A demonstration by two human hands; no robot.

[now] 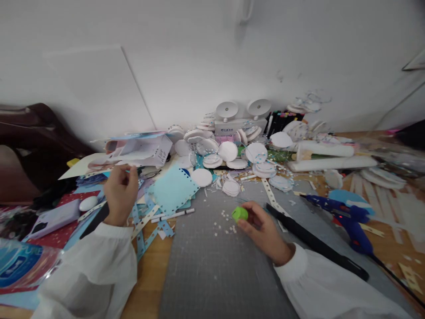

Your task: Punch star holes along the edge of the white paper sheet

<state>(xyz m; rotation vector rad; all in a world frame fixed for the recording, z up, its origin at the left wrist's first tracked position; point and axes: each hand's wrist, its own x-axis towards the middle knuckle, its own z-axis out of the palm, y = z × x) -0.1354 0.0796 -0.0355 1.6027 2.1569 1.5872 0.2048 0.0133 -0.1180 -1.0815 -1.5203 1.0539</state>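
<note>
My right hand [264, 230] grips a small bright green paper punch [239, 214] just above the grey cutting mat [212, 266]. Tiny white cut-out pieces [226, 223] lie scattered on the mat beside the punch. Raised at the left, over the paper pile, my left hand [121, 190] has its thumb and fingertips pinched together; anything between them is too small to make out. Between the hands, light blue paper [172, 188] with holes punched along its edge rests on other scraps, near punched paper strips [146, 221].
Round white discs [228, 151] are heaped at the back. On the right lie a long black tool [315, 239] and a blue glue gun [348, 217] with its cable. A lilac phone-like case [55, 217] and a plastic pack [26, 263] are at the left.
</note>
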